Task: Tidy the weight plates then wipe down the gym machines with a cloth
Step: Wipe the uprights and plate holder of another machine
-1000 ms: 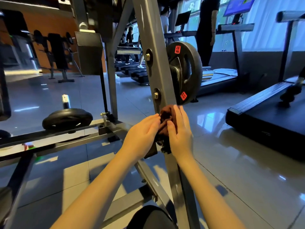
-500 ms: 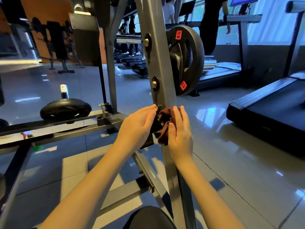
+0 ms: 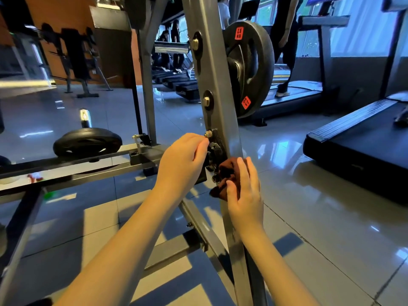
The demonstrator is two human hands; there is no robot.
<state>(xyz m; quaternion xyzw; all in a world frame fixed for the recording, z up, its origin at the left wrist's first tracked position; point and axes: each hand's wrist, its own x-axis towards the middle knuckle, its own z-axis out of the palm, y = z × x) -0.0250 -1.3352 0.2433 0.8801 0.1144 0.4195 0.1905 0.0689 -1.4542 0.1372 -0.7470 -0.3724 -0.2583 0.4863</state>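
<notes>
Overall, the grey upright (image 3: 217,85) of the machine was the work face, with a weight plate (image 3: 254,62) racked behind it. The right hand (image 3: 245,193) pinched the brown cloth (image 3: 226,173) against the upright, at the lower end of the black bracket (image 3: 217,147). The left hand (image 3: 183,162) curled at that bracket; whether it gripped could not be told. Best practice appeared to be firm strokes around the bolt (image 3: 208,134), fingertips clear.
</notes>
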